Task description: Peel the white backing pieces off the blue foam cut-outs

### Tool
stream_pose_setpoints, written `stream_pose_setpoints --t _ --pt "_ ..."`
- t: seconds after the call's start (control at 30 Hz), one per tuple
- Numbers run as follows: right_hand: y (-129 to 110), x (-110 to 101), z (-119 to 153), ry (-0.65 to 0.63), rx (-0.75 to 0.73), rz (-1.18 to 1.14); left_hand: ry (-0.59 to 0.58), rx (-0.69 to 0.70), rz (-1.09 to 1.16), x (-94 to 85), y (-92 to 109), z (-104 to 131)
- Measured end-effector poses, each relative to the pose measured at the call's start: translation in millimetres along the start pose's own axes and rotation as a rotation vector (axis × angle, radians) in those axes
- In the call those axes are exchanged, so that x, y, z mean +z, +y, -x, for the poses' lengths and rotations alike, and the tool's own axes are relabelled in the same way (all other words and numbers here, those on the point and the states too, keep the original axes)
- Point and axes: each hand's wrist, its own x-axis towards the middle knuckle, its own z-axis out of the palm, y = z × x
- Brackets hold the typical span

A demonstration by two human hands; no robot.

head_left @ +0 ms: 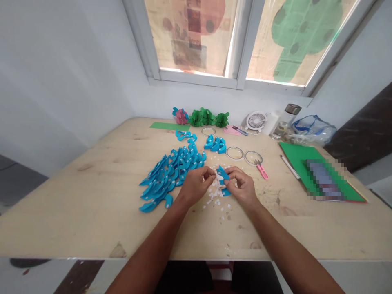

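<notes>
A small curved blue paper piece (pixel 224 174) is held between the thumb and fingers of my right hand (pixel 242 185). Just left of it, my left hand (pixel 197 184) has its thumb and fingertips pinched together; whatever may be between them is too small to make out. Small white paper bits (pixel 218 201) lie scattered on the wooden table below both hands. A large pile of blue paper pieces (pixel 167 173) with white squares on them spreads out left of my left hand. Beyond my hands sits a smaller group of folded blue pieces (pixel 215 144).
Metal rings (pixel 234 153) and pink-handled snips (pixel 262 170) lie right of centre on the table (pixel 107 196). Green paper figures (pixel 206 117), a white fan (pixel 256 121) and a glass bottle (pixel 283 124) stand at the back. A green sheet (pixel 301 161) lies right.
</notes>
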Motion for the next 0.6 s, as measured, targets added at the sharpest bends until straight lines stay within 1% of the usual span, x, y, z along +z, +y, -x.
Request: stream_pose_setpoints --t 0.1,0.17,0.3,0.4,0.47,0.6 --pt "1.5 -0.1 -0.1 0.008 0.022 -0.018 0.057 -0.023 0.157 -0.2 0.2 -1.3" --pt "3.5 -0.1 -0.1 0.009 0.041 -0.042 0.067 -0.067 0.283 -0.6 0.5 -1.9" --pt "7.3 0.3 -0.3 0.027 0.088 -0.084 -0.01 -0.217 0.481 -0.7 0.3 -1.4" --pt "7.5 1.0 -0.7 0.029 0.122 -0.127 -0.068 -0.283 0.592 0.7 -0.8 -0.2" --pt "6.9 1.3 -0.9 0.029 0.145 -0.162 -0.075 -0.282 0.642 2.0 -1.2 0.3" --pt "7.4 1.1 -0.8 0.024 0.191 -0.234 -0.007 -0.2 0.617 4.3 -1.8 -0.1"
